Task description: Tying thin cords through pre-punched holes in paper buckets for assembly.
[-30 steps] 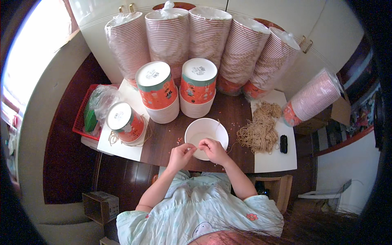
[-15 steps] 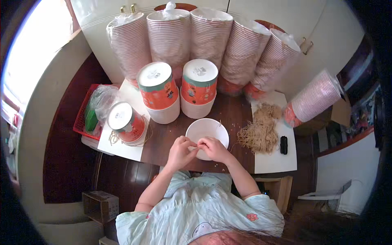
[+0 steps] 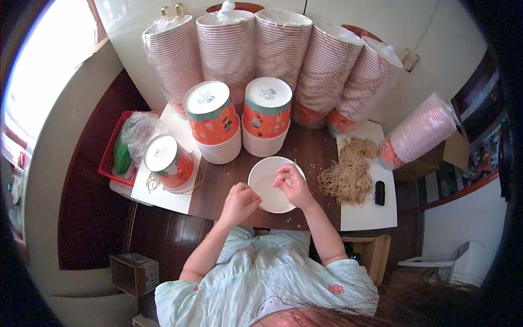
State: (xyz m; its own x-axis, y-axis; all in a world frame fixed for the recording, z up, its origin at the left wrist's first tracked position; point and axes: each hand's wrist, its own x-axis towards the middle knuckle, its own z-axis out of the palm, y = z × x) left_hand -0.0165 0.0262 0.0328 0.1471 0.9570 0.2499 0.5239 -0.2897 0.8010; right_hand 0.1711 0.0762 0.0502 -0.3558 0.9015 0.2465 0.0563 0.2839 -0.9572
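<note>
A white paper bucket (image 3: pixel 263 186) stands mouth up on the dark table in front of me, a short bit of string showing at its far rim. My left hand (image 3: pixel 239 204) is at its near left side, thumb and fingers pinched together. Over the bucket's right side is my right hand (image 3: pixel 294 187), fingers curled in towards the thumb. Whatever either hand pinches is too small to make out. A heap of tan string (image 3: pixel 348 177) lies to the right on a white sheet.
Upside-down orange paper buckets form two stacks (image 3: pixel 266 117) behind the bucket. Another orange bucket (image 3: pixel 173 166) stands left, loose string about its base. Tall bagged bucket stacks (image 3: pixel 226 54) line the back. A black object (image 3: pixel 379 193) lies right; a red basket (image 3: pixel 111 152) sits left.
My hands were together at the bucket's near rim and have parted. The right hand has moved up and right over the bucket; the left has stayed nearly in place.
</note>
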